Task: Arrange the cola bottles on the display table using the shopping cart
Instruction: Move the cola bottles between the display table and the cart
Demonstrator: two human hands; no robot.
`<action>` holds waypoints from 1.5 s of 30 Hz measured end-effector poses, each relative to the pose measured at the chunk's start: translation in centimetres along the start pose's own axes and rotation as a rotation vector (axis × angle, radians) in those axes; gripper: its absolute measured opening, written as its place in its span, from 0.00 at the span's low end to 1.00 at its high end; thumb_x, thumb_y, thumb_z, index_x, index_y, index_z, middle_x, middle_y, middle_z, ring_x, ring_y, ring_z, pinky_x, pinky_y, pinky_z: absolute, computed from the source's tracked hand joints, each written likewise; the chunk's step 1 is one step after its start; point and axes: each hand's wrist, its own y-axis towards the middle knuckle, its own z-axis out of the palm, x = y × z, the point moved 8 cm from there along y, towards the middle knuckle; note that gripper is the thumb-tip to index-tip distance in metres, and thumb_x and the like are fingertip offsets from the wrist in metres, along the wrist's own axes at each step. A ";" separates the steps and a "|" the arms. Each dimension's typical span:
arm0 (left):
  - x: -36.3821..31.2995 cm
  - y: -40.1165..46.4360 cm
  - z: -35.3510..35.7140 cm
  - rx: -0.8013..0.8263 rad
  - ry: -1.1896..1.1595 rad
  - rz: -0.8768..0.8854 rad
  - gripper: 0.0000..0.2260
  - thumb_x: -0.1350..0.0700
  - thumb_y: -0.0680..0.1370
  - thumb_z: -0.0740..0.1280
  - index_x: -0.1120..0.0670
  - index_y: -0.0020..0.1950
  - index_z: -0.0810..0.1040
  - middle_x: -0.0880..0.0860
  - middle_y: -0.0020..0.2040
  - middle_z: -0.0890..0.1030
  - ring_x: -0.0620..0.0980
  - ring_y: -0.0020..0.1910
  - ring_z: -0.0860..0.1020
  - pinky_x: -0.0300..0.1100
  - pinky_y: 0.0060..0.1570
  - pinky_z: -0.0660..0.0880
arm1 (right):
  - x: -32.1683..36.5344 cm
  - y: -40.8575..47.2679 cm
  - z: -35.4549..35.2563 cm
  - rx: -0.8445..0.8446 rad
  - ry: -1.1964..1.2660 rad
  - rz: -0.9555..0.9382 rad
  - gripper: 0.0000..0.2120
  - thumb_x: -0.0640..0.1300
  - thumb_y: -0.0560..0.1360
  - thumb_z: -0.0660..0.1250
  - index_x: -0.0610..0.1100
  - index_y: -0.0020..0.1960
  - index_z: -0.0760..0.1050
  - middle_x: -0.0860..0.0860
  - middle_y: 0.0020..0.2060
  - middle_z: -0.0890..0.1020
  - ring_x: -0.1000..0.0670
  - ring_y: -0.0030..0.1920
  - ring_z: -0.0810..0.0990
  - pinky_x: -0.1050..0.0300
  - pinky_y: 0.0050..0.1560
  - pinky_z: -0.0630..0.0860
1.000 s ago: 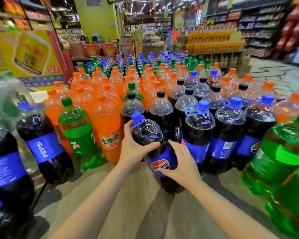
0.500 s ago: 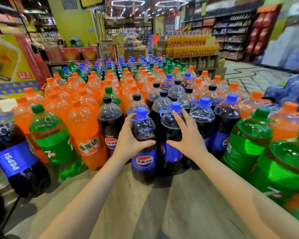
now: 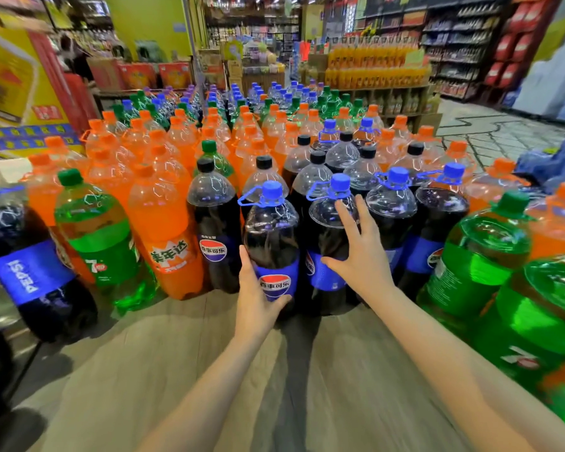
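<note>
A blue-capped cola bottle (image 3: 271,236) stands upright at the front of the cola row on the wooden display table (image 3: 209,370). My left hand (image 3: 256,298) grips its lower part, fingers on its left side and thumb curled under the label. My right hand (image 3: 361,259) presses with straight fingers on the neighbouring blue-capped cola bottle (image 3: 327,223). Several more cola bottles (image 3: 437,216) stand behind and to the right. At the left edge, cola bottles (image 3: 30,275) lie tilted, apparently in the cart.
Orange soda bottles (image 3: 163,230) fill the table to the left and behind. A green bottle (image 3: 95,236) stands among them, and large green bottles (image 3: 480,256) crowd the right side. Bare wood lies in front of the row. A tiled aisle (image 3: 490,132) runs at the far right.
The cola bottle went from tilted in both hands to upright in the row. My left hand slid down to its label. My right hand moved onto the neighbouring bottle.
</note>
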 end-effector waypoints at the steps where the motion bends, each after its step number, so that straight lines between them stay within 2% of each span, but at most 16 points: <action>1: 0.1 0.2 0.1 0.001 0.009 0.002 0.64 0.58 0.65 0.82 0.29 0.71 0.29 0.50 0.76 0.63 0.46 0.73 0.66 0.49 0.70 0.68 | 0.0 0.0 0.0 -0.001 0.006 0.000 0.50 0.46 0.65 0.79 0.55 0.77 0.51 0.49 0.78 0.46 0.44 0.75 0.54 0.49 0.62 0.70; 5: 0.2 0.2 0.1 0.015 0.039 0.027 0.64 0.57 0.66 0.81 0.29 0.70 0.28 0.50 0.78 0.59 0.45 0.74 0.63 0.45 0.71 0.65 | -0.1 -0.2 0.1 0.004 0.035 0.008 0.50 0.45 0.66 0.79 0.56 0.77 0.51 0.50 0.78 0.46 0.44 0.76 0.53 0.51 0.63 0.67; 7: 0.2 0.2 -0.1 0.020 0.048 0.027 0.64 0.57 0.66 0.81 0.29 0.70 0.28 0.50 0.77 0.59 0.46 0.74 0.64 0.46 0.71 0.66 | 0.0 -0.2 0.3 0.021 0.014 0.004 0.50 0.46 0.66 0.78 0.55 0.77 0.49 0.50 0.78 0.44 0.44 0.76 0.52 0.49 0.62 0.70; 12: -0.4 0.0 -0.5 0.063 0.159 0.010 0.62 0.51 0.68 0.80 0.35 0.72 0.26 0.50 0.78 0.60 0.48 0.73 0.66 0.49 0.67 0.72 | 0.6 -1.1 0.4 0.067 -0.216 0.035 0.49 0.53 0.73 0.71 0.56 0.75 0.34 0.47 0.77 0.38 0.41 0.77 0.48 0.47 0.55 0.78; 14: -0.7 -0.3 -0.8 0.053 0.247 0.048 0.59 0.48 0.70 0.78 0.44 0.76 0.28 0.53 0.79 0.59 0.51 0.75 0.63 0.51 0.68 0.70 | 0.7 -2.4 0.6 0.080 -0.220 0.067 0.47 0.52 0.74 0.70 0.54 0.77 0.38 0.44 0.77 0.41 0.39 0.76 0.51 0.46 0.59 0.75; 17: -1.0 -1.5 -0.8 0.072 0.335 0.116 0.52 0.45 0.73 0.74 0.56 0.80 0.40 0.56 0.80 0.53 0.54 0.78 0.58 0.57 0.72 0.65 | 0.2 -5.2 1.2 0.102 -0.217 0.061 0.39 0.54 0.73 0.69 0.48 0.78 0.53 0.41 0.77 0.53 0.36 0.73 0.61 0.42 0.66 0.68; 19: -0.9 -2.6 -0.5 0.119 0.382 0.114 0.48 0.44 0.75 0.71 0.60 0.80 0.43 0.57 0.81 0.51 0.55 0.78 0.55 0.59 0.72 0.62 | -0.5 -7.1 1.7 0.151 -0.250 0.041 0.31 0.57 0.75 0.63 0.46 0.75 0.63 0.39 0.74 0.63 0.35 0.70 0.66 0.38 0.65 0.70; 21: -0.8 -3.9 -0.3 0.157 0.461 0.098 0.45 0.43 0.77 0.69 0.60 0.80 0.45 0.58 0.81 0.50 0.56 0.79 0.53 0.58 0.73 0.61 | -1.3 -8.8 2.2 0.233 -0.240 0.042 0.30 0.60 0.75 0.55 0.47 0.73 0.67 0.40 0.71 0.68 0.35 0.69 0.68 0.36 0.64 0.69; 25: -1.7 -6.8 0.7 0.229 0.669 0.153 0.36 0.38 0.80 0.60 0.57 0.80 0.53 0.56 0.80 0.54 0.55 0.78 0.54 0.57 0.74 0.59 | -3.2 -12.1 2.5 0.346 -0.198 0.036 0.29 0.60 0.78 0.58 0.52 0.76 0.60 0.44 0.75 0.60 0.41 0.75 0.58 0.44 0.72 0.58; 27: -2.2 -8.3 1.7 0.253 0.771 0.161 0.36 0.34 0.78 0.52 0.56 0.78 0.60 0.55 0.79 0.59 0.55 0.77 0.58 0.59 0.73 0.59 | -4.2 -13.5 2.2 0.402 -0.168 0.027 0.29 0.60 0.79 0.58 0.52 0.77 0.56 0.46 0.77 0.57 0.45 0.76 0.54 0.49 0.71 0.58; 30: -3.7 -10.6 2.9 0.202 0.864 0.170 0.32 0.36 0.77 0.53 0.56 0.71 0.72 0.57 0.72 0.71 0.58 0.71 0.69 0.62 0.68 0.66 | -5.3 -15.0 1.6 0.481 -0.144 -0.039 0.31 0.63 0.79 0.53 0.50 0.77 0.56 0.47 0.76 0.59 0.46 0.76 0.54 0.51 0.72 0.57; 32: -4.7 -12.5 3.5 0.145 0.902 0.146 0.30 0.36 0.76 0.53 0.56 0.65 0.77 0.56 0.65 0.77 0.58 0.64 0.75 0.62 0.64 0.70 | -6.0 -16.1 0.9 0.512 -0.132 -0.113 0.36 0.67 0.75 0.45 0.49 0.76 0.59 0.47 0.75 0.62 0.45 0.75 0.57 0.52 0.72 0.57; 38: -7.1 -19.8 4.9 0.109 0.985 0.048 0.28 0.37 0.76 0.54 0.57 0.59 0.79 0.57 0.57 0.80 0.60 0.52 0.79 0.57 0.54 0.76 | -7.9 -20.1 -1.9 0.572 -0.067 -0.234 0.37 0.67 0.72 0.41 0.51 0.75 0.62 0.47 0.75 0.63 0.45 0.75 0.59 0.48 0.70 0.62; 41: -8.6 -23.5 5.2 0.088 0.975 0.014 0.30 0.36 0.77 0.52 0.58 0.61 0.78 0.57 0.59 0.79 0.60 0.54 0.79 0.52 0.51 0.76 | -8.1 -22.3 -3.4 0.591 -0.028 -0.268 0.37 0.66 0.72 0.43 0.50 0.74 0.64 0.47 0.74 0.64 0.44 0.74 0.60 0.49 0.71 0.61; 43: -9.6 -25.6 5.2 0.093 0.970 -0.007 0.32 0.35 0.77 0.49 0.56 0.65 0.76 0.56 0.63 0.78 0.58 0.59 0.77 0.52 0.56 0.74 | -8.4 -23.9 -4.3 0.623 -0.024 -0.286 0.36 0.66 0.73 0.43 0.50 0.74 0.64 0.48 0.74 0.64 0.45 0.74 0.60 0.48 0.71 0.60; 45: -10.8 -27.4 5.2 0.101 0.968 -0.020 0.36 0.32 0.77 0.45 0.55 0.69 0.74 0.55 0.67 0.75 0.57 0.63 0.75 0.52 0.61 0.71 | -8.6 -25.4 -5.4 0.623 -0.030 -0.327 0.33 0.65 0.74 0.47 0.48 0.72 0.68 0.46 0.71 0.69 0.44 0.72 0.66 0.46 0.71 0.60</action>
